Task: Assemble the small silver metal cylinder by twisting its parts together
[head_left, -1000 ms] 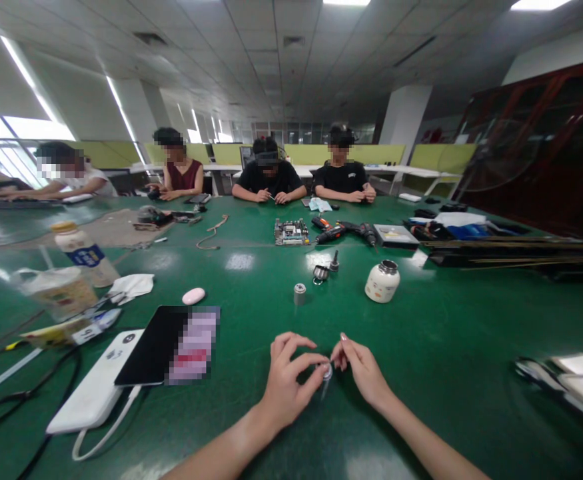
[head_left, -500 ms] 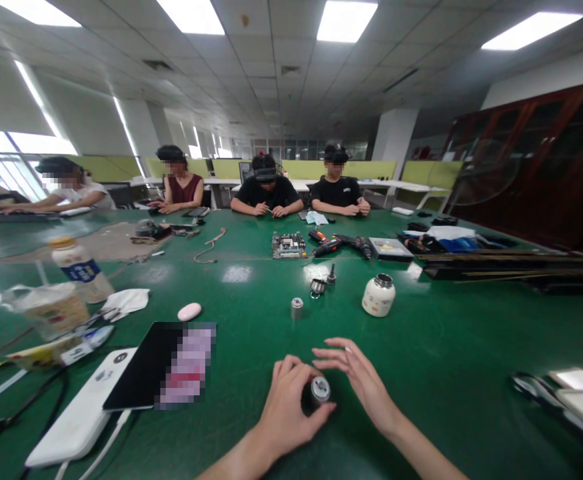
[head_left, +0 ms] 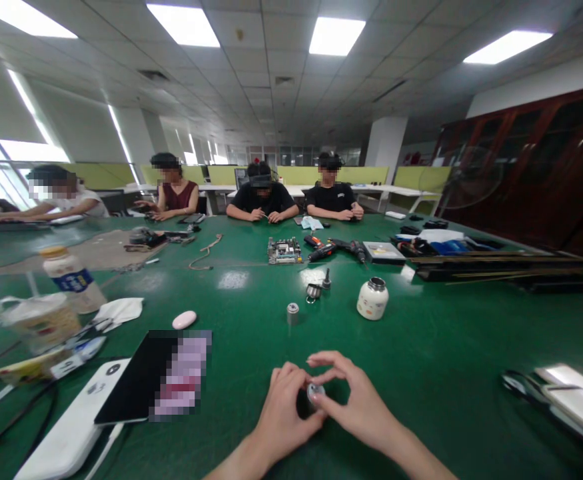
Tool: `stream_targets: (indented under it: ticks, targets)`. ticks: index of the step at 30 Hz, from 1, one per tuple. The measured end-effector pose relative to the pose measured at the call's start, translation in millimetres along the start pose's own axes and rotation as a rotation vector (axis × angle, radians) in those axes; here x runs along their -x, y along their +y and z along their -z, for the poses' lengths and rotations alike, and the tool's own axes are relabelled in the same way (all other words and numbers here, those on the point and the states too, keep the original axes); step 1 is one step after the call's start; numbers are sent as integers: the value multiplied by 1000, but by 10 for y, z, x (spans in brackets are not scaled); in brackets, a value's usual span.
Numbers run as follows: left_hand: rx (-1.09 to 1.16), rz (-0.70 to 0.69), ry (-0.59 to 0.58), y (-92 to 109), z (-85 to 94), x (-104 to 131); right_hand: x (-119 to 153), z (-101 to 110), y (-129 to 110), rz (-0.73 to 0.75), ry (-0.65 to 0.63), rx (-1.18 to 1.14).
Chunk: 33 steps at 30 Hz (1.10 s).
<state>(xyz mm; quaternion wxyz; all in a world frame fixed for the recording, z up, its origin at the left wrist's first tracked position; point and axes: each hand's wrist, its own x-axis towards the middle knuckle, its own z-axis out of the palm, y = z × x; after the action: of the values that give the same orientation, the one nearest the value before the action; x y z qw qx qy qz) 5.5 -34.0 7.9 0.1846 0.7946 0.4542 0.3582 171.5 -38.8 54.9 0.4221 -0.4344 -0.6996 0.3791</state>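
Low at the front of the green table, my left hand (head_left: 286, 407) curls around a small silver metal cylinder (head_left: 314, 393), its thumb in front and its fingers behind. My right hand (head_left: 361, 400) closes in from the other side. The right thumb lies across the cylinder's top and the right fingers arch over its far edge. Much of the cylinder is covered by both hands. A similar silver cylinder (head_left: 292, 313) stands upright a short way beyond. Behind that are a small metal clamp-like part (head_left: 314, 292) and a dark knobbed part (head_left: 326, 279).
A white jar (head_left: 372, 299) stands right of centre. A circuit board (head_left: 284, 251) and power drill (head_left: 346, 249) lie farther back. Tablet (head_left: 136, 373), white power bank (head_left: 76, 427), cables and a bottle (head_left: 74, 280) occupy the left. Several people sit across the table.
My right hand has moved left and down onto the cylinder, its thumb now over the top. My left hand keeps its hold. The view has tilted slightly upward.
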Motion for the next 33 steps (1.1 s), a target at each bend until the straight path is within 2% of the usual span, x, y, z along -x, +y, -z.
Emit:
stream_targets:
  ticks: [3,6,9,13,15,17,20,25,29,33]
  targets:
    - [-3,-7,6,-7,-8,-4,-18,-18,38,9,76,0]
    - [4,7,0,5,4,1,-127,175,128,56,201,-8]
    - [20,16,-14,20,21,6,-233,369,324,82,296,-24]
    - [22,28,-20,28,27,-2,-263,359,628,31,213,-35]
    - [22,36,-23,28,24,-10,-255,320,678,18,188,-43]
    - [27,44,-25,26,19,-16,-248,313,618,20,198,-51]
    - [39,49,-26,19,13,-15,-219,311,370,32,200,-83]
    - [55,24,-16,-6,0,-2,-92,146,-6,-33,-33,-119]
    - [49,12,-17,-22,-13,-5,-39,26,-40,-38,-87,-100]
    - [46,6,-40,-9,2,-5,-21,22,14,35,-46,19]
